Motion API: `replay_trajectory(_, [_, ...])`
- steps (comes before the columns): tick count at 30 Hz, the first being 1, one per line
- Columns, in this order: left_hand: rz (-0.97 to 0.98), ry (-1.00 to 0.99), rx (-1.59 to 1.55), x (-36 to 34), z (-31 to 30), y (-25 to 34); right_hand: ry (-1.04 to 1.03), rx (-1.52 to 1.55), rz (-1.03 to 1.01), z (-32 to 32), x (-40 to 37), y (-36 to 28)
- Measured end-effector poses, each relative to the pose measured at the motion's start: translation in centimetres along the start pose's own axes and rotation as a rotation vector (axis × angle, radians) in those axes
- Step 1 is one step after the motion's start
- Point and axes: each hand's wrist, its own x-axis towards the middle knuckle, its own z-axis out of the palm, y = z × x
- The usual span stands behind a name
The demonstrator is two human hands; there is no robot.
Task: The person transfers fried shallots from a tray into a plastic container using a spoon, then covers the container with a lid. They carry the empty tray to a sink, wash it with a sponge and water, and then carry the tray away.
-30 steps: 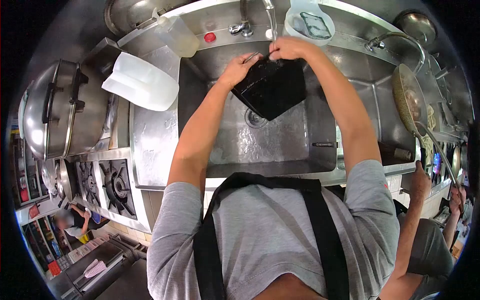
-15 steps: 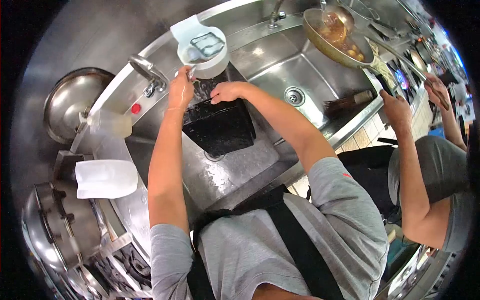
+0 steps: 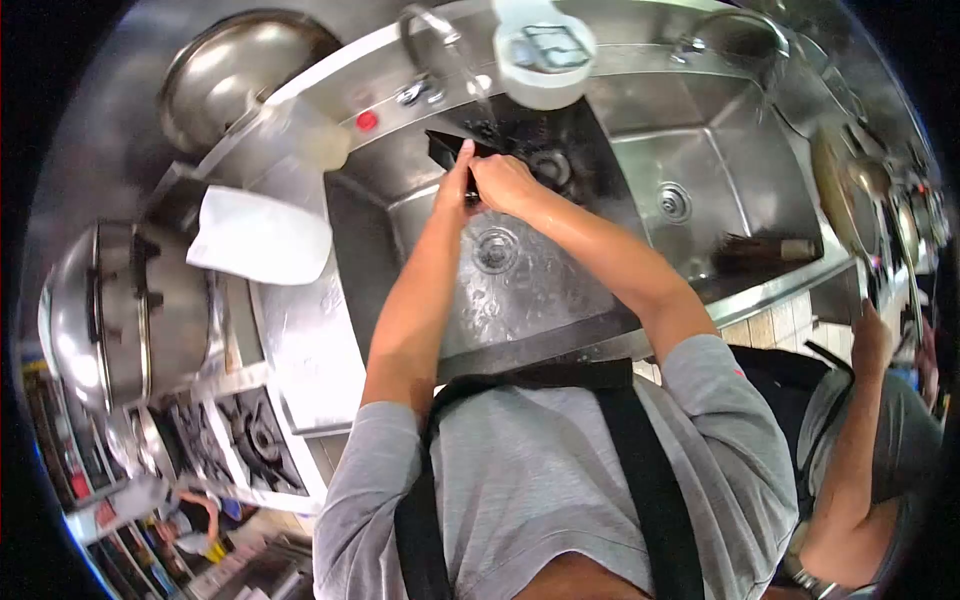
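Note:
Under the running faucet (image 3: pixel 432 28), a black container (image 3: pixel 446 150) is held tilted over the left sink basin (image 3: pixel 540 290). My left hand (image 3: pixel 457 185) grips it from the left, thumb up along its side. My right hand (image 3: pixel 500 183) is closed on its near right edge, touching my left hand. Both hands hide much of the container. A steel drain (image 3: pixel 495 250) shows below the hands. Behind them, a white tub (image 3: pixel 545 85) with a black-framed item in it sits at the back of the sink.
A co-worker's arm (image 3: pixel 850 460) reaches toward a pan (image 3: pixel 840 190) at the right. A brush (image 3: pixel 770 250) lies in the right basin. At the left are a white plastic scoop (image 3: pixel 262 235), a translucent jug (image 3: pixel 305 140), a steel lid (image 3: pixel 240 70) and a large pot (image 3: pixel 150 310).
The view has turned, shifting the sink rightward. The black container is lifted and tilted under running water. My left hand has left the white tub's rim. The co-worker's pan has moved away from the right basin.

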Motion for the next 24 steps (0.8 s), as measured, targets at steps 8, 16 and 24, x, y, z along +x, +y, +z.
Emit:
replay_trajectory(8, [0.094, 0.194, -0.168, -0.9, -5.4, -6.0, -0.341, 0.459, -0.011, -2.7, 5.6, 3.7])
replay_trajectory(16, [0.069, -0.062, -0.543, -5.5, -7.5, -5.8, -0.530, 0.535, -0.009, -7.3, 9.7, 1.7])
replay_trajectory(24, [0.022, -0.114, -0.561, -5.0, -8.4, -8.6, -0.461, 0.644, 0.103, -7.5, 10.5, 1.2])
